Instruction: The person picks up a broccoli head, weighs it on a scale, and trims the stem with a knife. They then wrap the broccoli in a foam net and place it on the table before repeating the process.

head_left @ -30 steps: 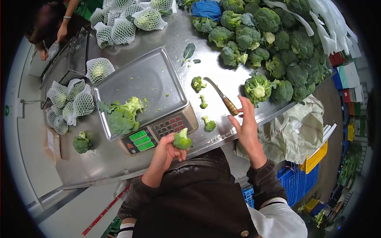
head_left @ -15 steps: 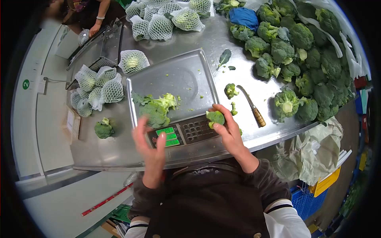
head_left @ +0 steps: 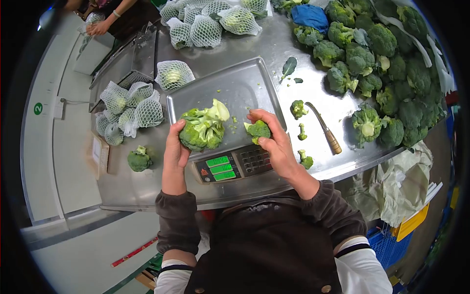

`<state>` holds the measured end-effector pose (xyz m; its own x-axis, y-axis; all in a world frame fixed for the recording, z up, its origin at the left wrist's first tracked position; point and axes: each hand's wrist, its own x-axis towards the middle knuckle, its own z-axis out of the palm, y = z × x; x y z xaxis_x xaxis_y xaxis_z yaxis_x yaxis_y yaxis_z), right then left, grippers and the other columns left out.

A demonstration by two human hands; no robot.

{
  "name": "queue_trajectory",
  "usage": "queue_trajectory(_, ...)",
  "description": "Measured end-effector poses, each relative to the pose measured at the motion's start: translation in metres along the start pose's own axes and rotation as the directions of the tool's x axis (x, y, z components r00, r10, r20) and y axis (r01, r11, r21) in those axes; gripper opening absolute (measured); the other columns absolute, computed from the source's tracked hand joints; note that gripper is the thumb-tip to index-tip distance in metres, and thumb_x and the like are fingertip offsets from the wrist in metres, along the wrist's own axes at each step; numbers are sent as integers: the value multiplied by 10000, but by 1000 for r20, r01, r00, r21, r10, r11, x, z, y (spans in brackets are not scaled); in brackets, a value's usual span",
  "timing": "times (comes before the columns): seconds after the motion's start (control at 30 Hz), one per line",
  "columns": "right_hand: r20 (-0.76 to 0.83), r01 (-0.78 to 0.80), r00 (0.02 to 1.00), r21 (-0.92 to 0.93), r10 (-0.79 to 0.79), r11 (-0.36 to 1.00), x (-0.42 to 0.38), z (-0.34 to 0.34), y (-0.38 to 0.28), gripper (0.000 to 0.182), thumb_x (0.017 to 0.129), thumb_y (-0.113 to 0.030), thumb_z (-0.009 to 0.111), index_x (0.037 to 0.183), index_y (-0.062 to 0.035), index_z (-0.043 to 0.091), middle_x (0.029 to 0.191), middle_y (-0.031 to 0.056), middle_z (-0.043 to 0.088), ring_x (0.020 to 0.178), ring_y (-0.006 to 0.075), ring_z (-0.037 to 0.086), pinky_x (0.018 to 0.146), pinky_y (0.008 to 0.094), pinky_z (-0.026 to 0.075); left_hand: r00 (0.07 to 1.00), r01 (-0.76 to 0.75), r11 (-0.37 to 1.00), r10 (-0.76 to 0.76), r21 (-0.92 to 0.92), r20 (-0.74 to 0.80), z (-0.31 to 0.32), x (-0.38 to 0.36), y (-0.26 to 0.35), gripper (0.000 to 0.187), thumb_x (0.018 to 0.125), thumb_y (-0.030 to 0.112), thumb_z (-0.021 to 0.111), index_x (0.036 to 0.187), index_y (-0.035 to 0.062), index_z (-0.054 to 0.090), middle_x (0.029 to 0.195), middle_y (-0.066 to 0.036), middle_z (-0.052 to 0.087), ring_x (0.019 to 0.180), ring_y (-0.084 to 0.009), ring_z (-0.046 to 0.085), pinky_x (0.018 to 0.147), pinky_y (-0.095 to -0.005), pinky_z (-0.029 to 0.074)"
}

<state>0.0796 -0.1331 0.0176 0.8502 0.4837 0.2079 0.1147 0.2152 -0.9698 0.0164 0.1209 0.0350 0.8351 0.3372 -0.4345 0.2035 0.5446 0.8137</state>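
Note:
My left hand (head_left: 175, 152) grips a broccoli head (head_left: 204, 128) by its left side, with the cut stem tilted up to the right. Held between the fingers and thumb of my right hand (head_left: 281, 152) is a small broccoli floret (head_left: 258, 131). Both pieces are above the near part of a weighing scale's steel tray (head_left: 232, 83), which has green crumbs on it. Green digits glow on the scale's display (head_left: 220, 168) below my hands. To the right lie a curved knife (head_left: 329, 131) with a wooden handle and several loose broccoli pieces (head_left: 298, 110).
A large broccoli pile (head_left: 382, 63) fills the right side, with a blue cloth (head_left: 310, 17) on it. Net-wrapped heads (head_left: 149, 111) stand at left and back. A single broccoli head (head_left: 139, 159) sits near the left edge. Another person's hand (head_left: 99, 28) shows at upper left.
My left hand has closed on the broccoli head and lifted it off the tray, turning its stem upward. My right hand still holds the floret. The other person's hand has moved left and up.

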Motion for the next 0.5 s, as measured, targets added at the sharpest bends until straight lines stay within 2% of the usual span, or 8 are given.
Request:
queue_trajectory(0.03,4,12,1000,3,-12,1000,1,-1,-2,482,754,-74,454,1229,6,429,1209,158,466,1159,263,445,1020,337,300,996,-35,999,34,-7,-87,4,6,-6,436,850,356,557,1148,40,510,1042,-119,600,905,-243,609,724,-394,527)
queue_trajectory(0.07,7,22,1000,7,-22,1000,2,-3,-2,484,752,-76,453,1229,5,429,1209,158,466,1163,264,443,1020,338,301,996,-26,1000,26,-3,-84,5,5,-4,436,850,356,557,1148,40,510,1042,-119,600,905,-243,609,724,-394,527)
queue_trajectory(0.13,-12,12,1000,27,-11,1000,3,-6,-2,489,752,-76,449,1234,6,427,1210,154,468,1167,259,441,1020,336,301,958,219,975,-205,-49,202,9,0,2,472,858,434,513,1133,51,520,1008,-120,612,806,-251,630,489,-402,508)
queue_trajectory(0.17,-22,8,1000,48,-7,999,3,-7,-2,495,751,-77,446,1239,6,426,1211,151,470,1172,254,439,1021,334,301,958,258,961,-241,-99,154,16,0,-2,517,863,511,450,1125,72,533,986,-117,620,731,-260,634,353,-377,431)
queue_trajectory(0.33,-41,-50,998,117,55,992,2,-12,-6,513,757,-72,435,1263,5,409,1216,137,472,1174,235,441,1026,330,296,936,349,909,-326,-229,134,33,2,-12,583,868,576,373,1148,91,535,987,-116,620,705,-273,628,346,-353,411)
queue_trajectory(0.4,-37,-74,996,118,79,990,1,-12,-8,522,759,-71,433,1274,3,400,1219,134,472,1173,231,442,1027,330,294,933,343,899,-361,-271,-16,43,-2,-10,580,875,564,370,1161,86,531,1023,-127,614,749,-280,631,372,-370,434)
queue_trajectory(0.43,-35,-70,997,139,75,988,0,-11,-8,528,761,-70,432,1282,1,390,1223,138,469,1176,232,442,1028,331,294,914,380,891,-320,-249,248,33,1,-10,568,880,544,382,1180,83,524,1073,-129,604,836,-294,628,466,-410,490)
queue_trajectory(0.5,-33,-63,997,160,69,985,-1,-8,-10,534,763,-70,431,1291,0,379,1228,142,467,1179,233,441,1029,332,293,938,324,904,-269,-280,219,24,3,-18,564,876,530,399,1193,79,517,1095,-129,597,892,-300,616,573,-423,510)
